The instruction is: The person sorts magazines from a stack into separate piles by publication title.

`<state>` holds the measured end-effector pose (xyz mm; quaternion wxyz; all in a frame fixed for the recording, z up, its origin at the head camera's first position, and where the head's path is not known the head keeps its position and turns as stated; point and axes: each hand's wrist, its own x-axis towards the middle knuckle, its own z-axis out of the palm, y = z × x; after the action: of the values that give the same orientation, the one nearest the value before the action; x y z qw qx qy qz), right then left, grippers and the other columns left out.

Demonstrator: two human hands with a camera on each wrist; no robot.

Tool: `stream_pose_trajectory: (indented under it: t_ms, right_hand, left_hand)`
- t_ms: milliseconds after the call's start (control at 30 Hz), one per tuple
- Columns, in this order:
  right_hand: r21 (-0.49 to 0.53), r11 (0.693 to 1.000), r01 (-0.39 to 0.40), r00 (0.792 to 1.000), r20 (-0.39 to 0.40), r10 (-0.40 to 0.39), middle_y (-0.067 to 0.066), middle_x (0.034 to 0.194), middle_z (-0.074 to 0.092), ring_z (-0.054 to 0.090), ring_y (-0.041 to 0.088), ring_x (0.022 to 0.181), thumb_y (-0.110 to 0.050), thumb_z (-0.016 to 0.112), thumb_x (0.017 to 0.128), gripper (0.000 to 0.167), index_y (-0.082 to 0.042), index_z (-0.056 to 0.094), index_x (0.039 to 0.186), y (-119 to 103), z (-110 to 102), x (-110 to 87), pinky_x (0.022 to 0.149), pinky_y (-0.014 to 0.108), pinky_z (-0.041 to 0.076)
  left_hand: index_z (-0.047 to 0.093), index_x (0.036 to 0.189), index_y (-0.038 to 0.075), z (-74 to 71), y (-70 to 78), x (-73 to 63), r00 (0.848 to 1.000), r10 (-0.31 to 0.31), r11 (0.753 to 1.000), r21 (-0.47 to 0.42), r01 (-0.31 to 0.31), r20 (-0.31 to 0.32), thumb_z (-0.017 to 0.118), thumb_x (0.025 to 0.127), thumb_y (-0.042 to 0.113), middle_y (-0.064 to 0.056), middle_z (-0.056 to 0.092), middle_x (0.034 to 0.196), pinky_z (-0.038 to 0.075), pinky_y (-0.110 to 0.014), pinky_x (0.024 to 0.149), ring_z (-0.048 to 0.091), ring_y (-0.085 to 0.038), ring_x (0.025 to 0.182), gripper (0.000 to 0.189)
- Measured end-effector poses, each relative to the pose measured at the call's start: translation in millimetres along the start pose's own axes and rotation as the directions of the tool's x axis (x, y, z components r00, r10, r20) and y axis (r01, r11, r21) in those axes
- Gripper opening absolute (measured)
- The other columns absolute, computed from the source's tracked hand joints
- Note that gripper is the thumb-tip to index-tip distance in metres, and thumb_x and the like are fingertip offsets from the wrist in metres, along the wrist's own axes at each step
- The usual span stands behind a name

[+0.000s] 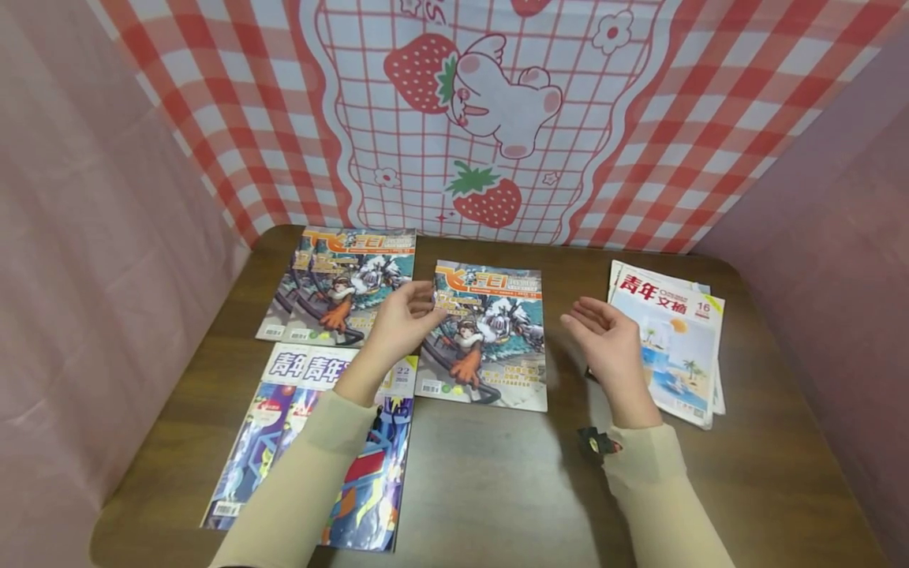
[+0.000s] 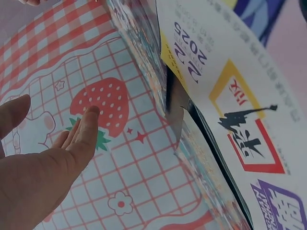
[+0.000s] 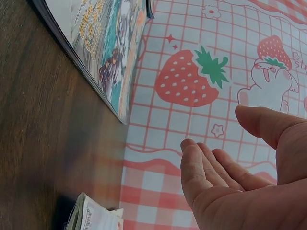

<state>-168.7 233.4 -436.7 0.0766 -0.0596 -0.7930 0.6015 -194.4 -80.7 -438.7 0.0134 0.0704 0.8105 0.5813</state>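
My left hand (image 1: 405, 319) hovers at the left edge of a FEI comic magazine (image 1: 500, 339) in the middle of the table, its fingers loosely bent and holding nothing. Whether a fingertip touches the cover cannot be told. My right hand (image 1: 609, 345) is held above the table, between that magazine and a pile of white-covered magazines (image 1: 682, 371). Its fingers (image 3: 194, 167) are relaxed, with thumb apart and nothing between them. Two overlapping FEI magazines (image 1: 355, 280) lie at the back left. Nearer, overlapping purple-blue magazines (image 1: 376, 489) lie partly under my left forearm.
The brown wooden table (image 1: 490, 481) has rounded corners. Behind it hangs a red-and-white checked cloth (image 1: 248, 102) with strawberries on it. Pink curtains (image 1: 85, 237) hang at the sides. A small dark object (image 1: 595, 442) shows beside my right cuff.
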Motion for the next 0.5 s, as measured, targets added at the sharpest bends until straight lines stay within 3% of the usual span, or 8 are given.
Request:
stream_pose_trajectory:
  t_ms: [333, 500]
  right_hand:
    - [-0.047, 0.999, -0.008, 0.999, 0.031, 0.010, 0.023, 0.137, 0.059, 0.058, 0.033, 0.125, -0.017, 0.076, 0.094, 0.057, 0.006, 0.053, 0.141, 3.8, 0.6, 1.6, 0.094, 0.026, 0.052]
    - [-0.076, 0.997, -0.024, 0.998, 0.054, 0.028, 0.023, 0.138, 0.058, 0.058, 0.031, 0.125, -0.019, 0.075, 0.095, 0.058, 0.006, 0.052, 0.141, 6.6, 1.6, 3.1, 0.099, 0.033, 0.051]
  left_hand:
    - [0.052, 0.141, -0.003, 2.0, -1.4, 3.4, 0.998, -0.055, 0.997, 0.047, 0.056, -0.017, 0.074, 0.094, 0.014, -0.023, 0.057, 0.136, 0.053, -0.045, 0.096, 0.060, -0.039, 0.119, 0.056]
    - [0.052, 0.141, -0.004, 3.1, -3.7, 7.3, 0.994, -0.103, 0.987, 0.120, 0.106, -0.031, 0.076, 0.092, 0.016, -0.021, 0.059, 0.135, 0.055, -0.043, 0.093, 0.062, -0.035, 0.114, 0.058]
